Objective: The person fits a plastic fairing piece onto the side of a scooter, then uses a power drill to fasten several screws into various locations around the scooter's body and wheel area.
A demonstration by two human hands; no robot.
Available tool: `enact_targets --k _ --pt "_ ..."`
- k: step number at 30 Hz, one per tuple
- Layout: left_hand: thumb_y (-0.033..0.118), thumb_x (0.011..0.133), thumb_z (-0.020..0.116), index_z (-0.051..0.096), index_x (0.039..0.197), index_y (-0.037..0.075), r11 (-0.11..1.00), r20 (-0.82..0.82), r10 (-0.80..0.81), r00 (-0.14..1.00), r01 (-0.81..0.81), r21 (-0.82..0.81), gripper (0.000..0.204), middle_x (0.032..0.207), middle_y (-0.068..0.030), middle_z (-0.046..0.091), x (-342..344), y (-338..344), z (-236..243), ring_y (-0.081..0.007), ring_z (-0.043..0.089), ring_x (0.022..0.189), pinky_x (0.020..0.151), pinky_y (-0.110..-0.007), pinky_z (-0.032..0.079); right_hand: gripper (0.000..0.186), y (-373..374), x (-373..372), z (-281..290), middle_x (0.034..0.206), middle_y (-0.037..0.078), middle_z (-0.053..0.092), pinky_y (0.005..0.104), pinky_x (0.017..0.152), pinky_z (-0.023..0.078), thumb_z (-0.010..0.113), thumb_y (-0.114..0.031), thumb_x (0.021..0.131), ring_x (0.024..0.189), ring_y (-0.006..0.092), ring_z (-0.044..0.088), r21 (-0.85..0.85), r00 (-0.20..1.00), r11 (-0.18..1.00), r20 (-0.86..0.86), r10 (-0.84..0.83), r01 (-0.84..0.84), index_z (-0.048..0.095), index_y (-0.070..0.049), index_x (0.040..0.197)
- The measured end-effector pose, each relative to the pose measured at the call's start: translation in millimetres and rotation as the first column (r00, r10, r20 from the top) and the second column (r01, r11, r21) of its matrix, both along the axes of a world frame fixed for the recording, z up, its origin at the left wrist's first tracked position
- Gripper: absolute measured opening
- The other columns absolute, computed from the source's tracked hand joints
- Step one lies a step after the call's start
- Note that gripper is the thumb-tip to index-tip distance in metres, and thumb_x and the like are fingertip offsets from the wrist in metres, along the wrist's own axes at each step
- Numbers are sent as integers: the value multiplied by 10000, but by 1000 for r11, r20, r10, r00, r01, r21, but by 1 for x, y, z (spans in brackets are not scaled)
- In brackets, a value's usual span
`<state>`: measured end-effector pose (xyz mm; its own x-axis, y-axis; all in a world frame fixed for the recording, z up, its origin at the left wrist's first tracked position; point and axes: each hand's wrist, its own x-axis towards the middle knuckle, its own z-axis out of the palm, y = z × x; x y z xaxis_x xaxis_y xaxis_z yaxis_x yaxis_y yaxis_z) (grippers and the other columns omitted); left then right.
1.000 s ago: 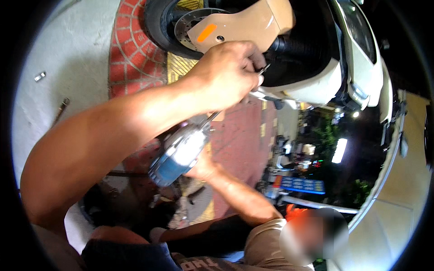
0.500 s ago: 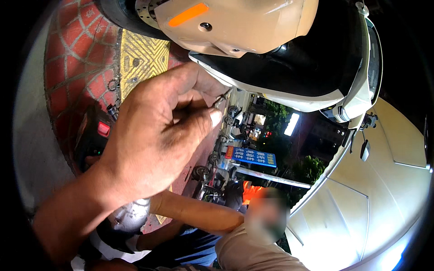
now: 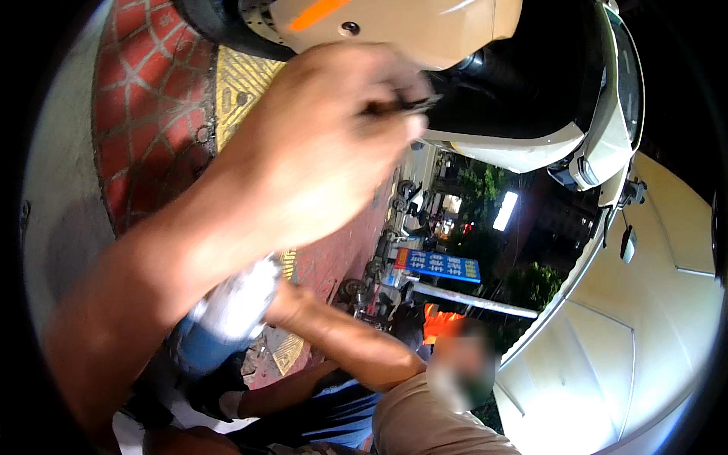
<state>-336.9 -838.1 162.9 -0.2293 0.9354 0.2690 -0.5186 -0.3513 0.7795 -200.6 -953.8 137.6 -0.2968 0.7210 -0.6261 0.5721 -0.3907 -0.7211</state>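
My left hand [image 3: 326, 144], its forearm coming in from the lower left, is pinched closed. A small, thin, dark metal piece [image 3: 418, 103] sits between the thumb and fingers; blur hides its exact kind. The hand is raised in front of a scooter's beige body panel [image 3: 425, 30] with an orange reflector [image 3: 318, 12], overlapping the panel's lower edge. Whether the piece touches the scooter I cannot tell. Below my wrist shows a silver and blue cylindrical tool [image 3: 241, 303], partly covered by my forearm. My right hand is not in view.
A person in a beige shirt [image 3: 409, 413] is close by, their forearm [image 3: 356, 341] reaching toward the silver tool. Red paving [image 3: 144, 152] and a yellow cover [image 3: 239, 91] lie at left. Parked scooters [image 3: 368, 284], a blue sign [image 3: 440, 264] and a cream canopy [image 3: 607, 326] stand beyond.
My left hand has moved up and right, toward the scooter's panel, still pinching the small piece. A black part with a red button is now hidden; more of the silver and blue tool shows.
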Motion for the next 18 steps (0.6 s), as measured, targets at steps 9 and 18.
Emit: enact_targets --k 9,18 --pt "76 988 507 597 1382 -22 934 83 -332 940 315 169 417 1119 -199 748 33 83 90 -259 725 1019 926 -354 579 229 123 86 114 879 147 747 413 710 586 739 -99 807 786 332 735 509 649 469 732 205 -722 706 18 1001" --pt "12 858 533 662 1285 -24 978 247 -144 958 99 186 447 1158 -229 729 79 112 119 -302 715 1091 973 -352 556 284 141 106 165 907 203 729 464 753 569 717 -80 803 820 438 714 373 430 296 889 159 -879 679 8 1071"
